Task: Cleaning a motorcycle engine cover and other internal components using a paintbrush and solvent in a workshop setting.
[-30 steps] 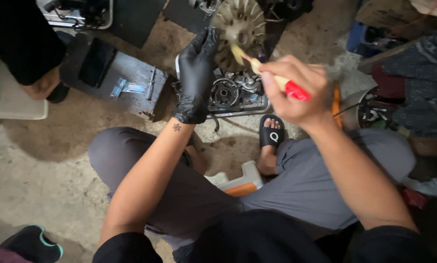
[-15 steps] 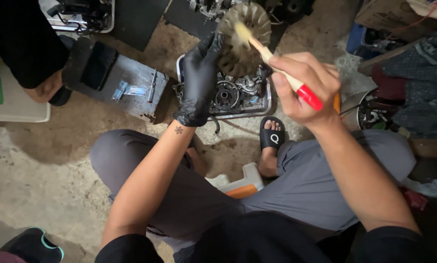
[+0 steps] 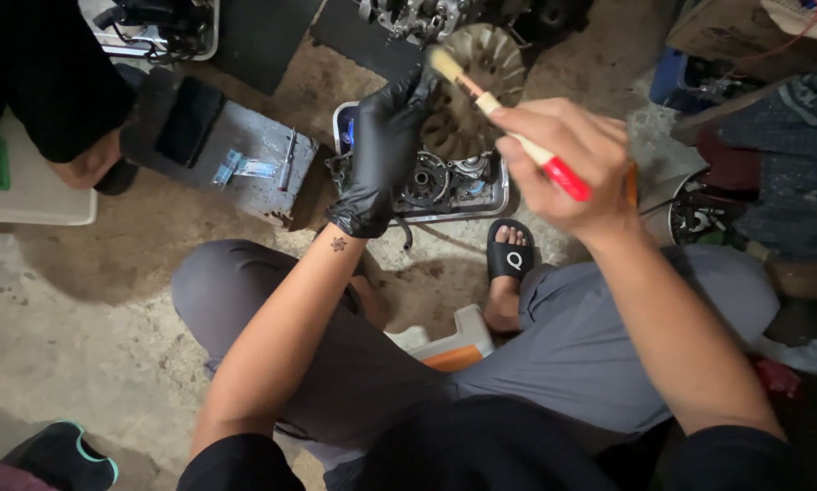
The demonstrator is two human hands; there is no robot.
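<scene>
We note a glossy black rubbery glove (image 3: pixel 381 155); brush (image 3: pixel 509 118) of pale wood, red glossy grip; dull cast-metal finned wheel (image 3: pixel 486 91); rough, stained concrete floor (image 3: pixel 81 318).

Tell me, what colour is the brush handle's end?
Red on the brush, held in the right hand; head view.

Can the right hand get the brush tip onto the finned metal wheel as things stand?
Probably yes. The right hand holds the brush with its bristles already at the upper rim of the finned wheel, and the gloved left hand grips only the wheel's left side, leaving the fins open.
</scene>
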